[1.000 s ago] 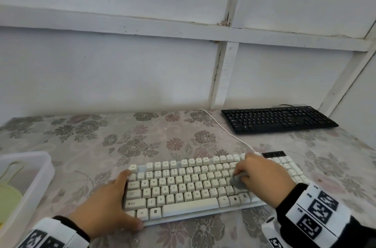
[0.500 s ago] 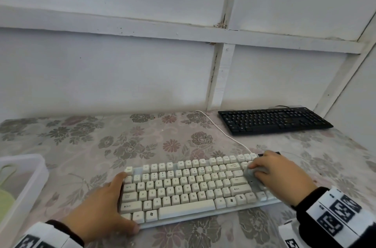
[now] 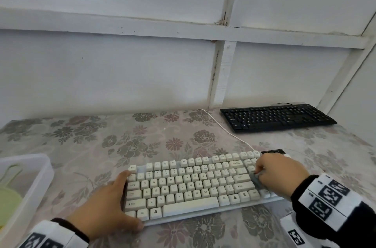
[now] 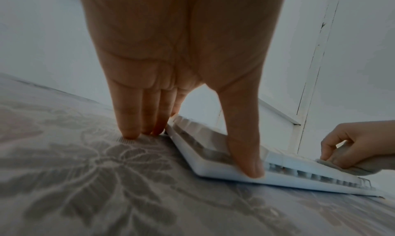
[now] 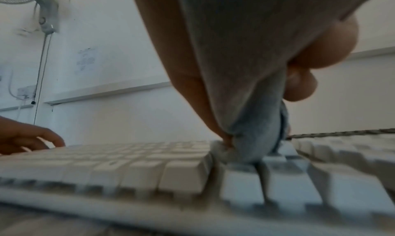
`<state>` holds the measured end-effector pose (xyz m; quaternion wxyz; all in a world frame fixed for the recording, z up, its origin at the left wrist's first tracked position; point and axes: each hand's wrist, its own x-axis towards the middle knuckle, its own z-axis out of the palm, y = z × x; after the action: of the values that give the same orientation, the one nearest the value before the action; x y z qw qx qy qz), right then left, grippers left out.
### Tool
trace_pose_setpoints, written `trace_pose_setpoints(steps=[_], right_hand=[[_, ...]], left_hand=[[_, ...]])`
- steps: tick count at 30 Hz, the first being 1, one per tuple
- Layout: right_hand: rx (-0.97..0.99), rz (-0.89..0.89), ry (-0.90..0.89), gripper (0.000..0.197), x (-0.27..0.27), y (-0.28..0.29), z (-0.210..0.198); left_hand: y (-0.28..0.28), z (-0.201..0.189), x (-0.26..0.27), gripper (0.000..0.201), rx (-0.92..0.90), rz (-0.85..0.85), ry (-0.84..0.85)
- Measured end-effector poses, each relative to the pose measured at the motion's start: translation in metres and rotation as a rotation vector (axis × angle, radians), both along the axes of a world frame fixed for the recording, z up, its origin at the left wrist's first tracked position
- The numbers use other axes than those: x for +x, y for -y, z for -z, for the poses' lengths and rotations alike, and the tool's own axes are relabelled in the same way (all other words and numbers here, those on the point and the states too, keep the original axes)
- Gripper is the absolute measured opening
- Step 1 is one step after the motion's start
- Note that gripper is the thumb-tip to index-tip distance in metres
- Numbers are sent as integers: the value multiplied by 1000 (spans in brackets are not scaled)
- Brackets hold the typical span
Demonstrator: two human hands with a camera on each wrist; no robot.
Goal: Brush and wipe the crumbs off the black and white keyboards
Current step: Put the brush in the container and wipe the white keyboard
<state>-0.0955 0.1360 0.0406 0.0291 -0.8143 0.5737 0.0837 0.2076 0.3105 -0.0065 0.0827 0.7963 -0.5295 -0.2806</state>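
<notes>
The white keyboard [image 3: 193, 184] lies in front of me on the flowered table cover [image 3: 122, 142]. My left hand [image 3: 107, 205] braces its left end. The fingers [image 4: 130, 121] lie straight along the side edge and the thumb [image 4: 245, 155] presses on the front edge. My right hand [image 3: 280, 174] grips a grey cloth [image 3: 256, 181] and holds it down on the keys just right of the Enter key. In the right wrist view the cloth [image 5: 245, 70] hangs from the hand into a gap between keys. The black keyboard [image 3: 276, 117] lies at the back right by the wall.
A clear plastic bin [image 3: 40, 176] holding a pale green item [image 3: 8, 203] stands at the left edge. The white keyboard's cable [image 3: 223, 127] runs back toward the wall. White walls close off the back and right of the table.
My right hand has slid the cloth rightward across the white keyboard, from the main keys to the block near its right end. The left hand has stayed at the left end.
</notes>
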Motion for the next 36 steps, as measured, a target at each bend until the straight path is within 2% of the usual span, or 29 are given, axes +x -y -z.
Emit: trace_pose_setpoints(steps=[5,9,12,16,19,21,25,30,36], right_hand=[[118,80,27,14,-5,17,-6],[119,123,38,14,-21,29,-6],[76,90,46,15,-26,25,-2],[-105,-30,83,21,-27,15,2],[-71,-149,79,21,-24,6,10],[-61,-166,40,19,-28,4,15],[-76,-105,-18,15,-45,14,12],[-67,-94,-26,23,-42,19,6],[-86,50,-22,13,-72,33,-1]], left_hand=[[0,1,2,119,-7,8,-17],[1,1,2,120,2,11,-18],[2,1,2,121,14,15,-6],[3,3,1,123,19,7,0],[3,3,1,121,26,11,7],[3,2,1,121,32,16,9],[2,2,3,122,25,20,18],[2,1,0,119,15,24,31],[1,2,1,119,8,13,21]])
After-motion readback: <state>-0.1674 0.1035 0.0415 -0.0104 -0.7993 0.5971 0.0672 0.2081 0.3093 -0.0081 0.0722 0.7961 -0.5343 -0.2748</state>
